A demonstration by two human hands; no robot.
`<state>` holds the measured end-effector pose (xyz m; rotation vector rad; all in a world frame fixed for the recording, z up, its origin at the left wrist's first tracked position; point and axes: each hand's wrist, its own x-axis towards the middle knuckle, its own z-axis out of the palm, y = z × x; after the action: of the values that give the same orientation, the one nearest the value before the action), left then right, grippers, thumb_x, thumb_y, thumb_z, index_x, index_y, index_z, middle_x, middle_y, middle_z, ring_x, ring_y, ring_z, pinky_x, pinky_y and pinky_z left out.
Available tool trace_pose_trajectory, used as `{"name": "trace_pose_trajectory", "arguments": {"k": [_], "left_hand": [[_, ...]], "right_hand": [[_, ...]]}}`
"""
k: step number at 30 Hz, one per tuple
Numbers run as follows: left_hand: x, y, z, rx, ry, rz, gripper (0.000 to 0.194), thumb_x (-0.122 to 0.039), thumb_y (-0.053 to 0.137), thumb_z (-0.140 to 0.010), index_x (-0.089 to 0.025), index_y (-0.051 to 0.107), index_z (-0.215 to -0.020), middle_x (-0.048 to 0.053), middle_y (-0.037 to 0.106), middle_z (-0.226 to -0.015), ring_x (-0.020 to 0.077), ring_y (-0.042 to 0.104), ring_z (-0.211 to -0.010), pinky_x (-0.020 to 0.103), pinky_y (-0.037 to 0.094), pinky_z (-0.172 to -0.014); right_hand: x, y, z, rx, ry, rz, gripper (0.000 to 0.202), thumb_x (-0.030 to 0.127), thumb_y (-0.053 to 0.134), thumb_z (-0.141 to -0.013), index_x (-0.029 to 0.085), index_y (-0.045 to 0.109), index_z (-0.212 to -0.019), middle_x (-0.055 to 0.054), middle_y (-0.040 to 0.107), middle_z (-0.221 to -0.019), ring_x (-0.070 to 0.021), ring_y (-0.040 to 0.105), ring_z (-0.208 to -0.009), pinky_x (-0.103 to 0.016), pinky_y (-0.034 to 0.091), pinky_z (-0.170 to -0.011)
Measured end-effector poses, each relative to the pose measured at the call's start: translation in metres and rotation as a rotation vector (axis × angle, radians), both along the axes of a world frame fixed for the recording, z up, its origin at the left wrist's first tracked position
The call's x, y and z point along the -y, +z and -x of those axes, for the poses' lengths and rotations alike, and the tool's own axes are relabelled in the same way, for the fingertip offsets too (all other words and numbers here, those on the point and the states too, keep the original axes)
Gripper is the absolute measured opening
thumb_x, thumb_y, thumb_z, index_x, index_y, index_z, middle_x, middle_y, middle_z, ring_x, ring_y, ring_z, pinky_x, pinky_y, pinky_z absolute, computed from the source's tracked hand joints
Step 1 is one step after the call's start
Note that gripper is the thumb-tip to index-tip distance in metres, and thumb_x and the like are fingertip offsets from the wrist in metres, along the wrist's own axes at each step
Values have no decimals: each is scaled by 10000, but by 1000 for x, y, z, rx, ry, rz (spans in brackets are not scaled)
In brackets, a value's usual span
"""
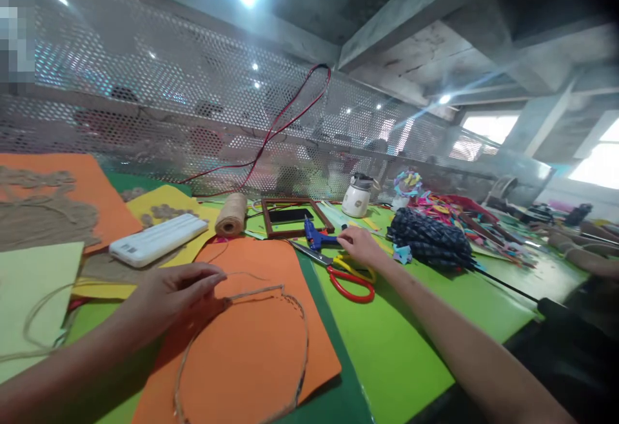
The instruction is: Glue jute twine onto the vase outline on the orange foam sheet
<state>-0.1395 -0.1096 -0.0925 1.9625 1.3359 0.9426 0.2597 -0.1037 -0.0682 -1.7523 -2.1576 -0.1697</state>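
Note:
My left hand (176, 292) has its thumb and fingers pinched on a thin piece of twine (249, 275) above an orange sheet (242, 359). Below it, a loop of twine-wrapped wire (305, 346) lies on the sheet, with dark marks along its right side. Farther right, my right hand (360, 243) closes around the handle of a blue glue gun (315, 238), whose nozzle points up and away. Scissors (351, 284) with red and yellow handles rest just below that hand. A spool of twine (231, 215) lies behind the sheet.
A white power bank (158, 239) sits on yellow paper at left. A phone (291, 216) lies inside a wooden frame (269, 221). Behind are a white bottle (356, 195) and a perforated metal panel (217, 121). A dark checked umbrella (430, 240) lies at right.

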Motion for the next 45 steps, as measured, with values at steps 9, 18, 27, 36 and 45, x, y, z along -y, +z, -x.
{"name": "trace_pose_trajectory", "arguments": {"k": [9, 18, 27, 36, 45], "left_hand": [[7, -1, -3, 100, 20, 133, 462, -619, 654, -673, -190, 757, -808, 28, 668, -597, 173, 581, -520, 250, 454, -467], [12, 1, -3, 156, -29, 195, 493, -632, 617, -738, -156, 690, -843, -17, 567, -531, 113, 475, -445, 214, 359, -443], [14, 4, -4, 130, -1, 207, 420, -572, 641, -734, -161, 707, -793, -2, 595, -554, 113, 478, -473, 214, 351, -450], [18, 13, -10, 217, 99, 307, 407, -552, 694, -656, -165, 698, -782, -15, 567, -499, 100, 450, -425, 209, 331, -398], [13, 2, -9, 253, 51, 391, 344, -502, 633, -747, -159, 625, -784, 12, 637, -597, 72, 430, -399, 195, 303, -380]], "right_hand": [[-34, -3, 26, 202, 99, 91, 355, 83, 578, -825, 117, 657, -1169, -155, 621, -1171, -267, 497, -1118, -372, 393, -971], [-48, -11, 22, 82, 67, 77, 356, 111, 618, -768, 152, 621, -1122, -111, 559, -1174, -216, 548, -1017, -308, 428, -868], [-39, 26, -12, -341, 7, -110, 423, 214, 555, -799, 112, 566, -1210, -133, 645, -1069, -245, 604, -959, -418, 493, -863], [10, 53, 34, -584, 528, 521, 391, 510, 549, -914, 148, 696, -893, -75, 709, -865, -173, 636, -771, -313, 524, -747], [30, 61, 54, -349, 547, 568, 317, 456, 544, -941, 185, 699, -888, 8, 566, -693, -121, 465, -601, -251, 374, -546]]}}
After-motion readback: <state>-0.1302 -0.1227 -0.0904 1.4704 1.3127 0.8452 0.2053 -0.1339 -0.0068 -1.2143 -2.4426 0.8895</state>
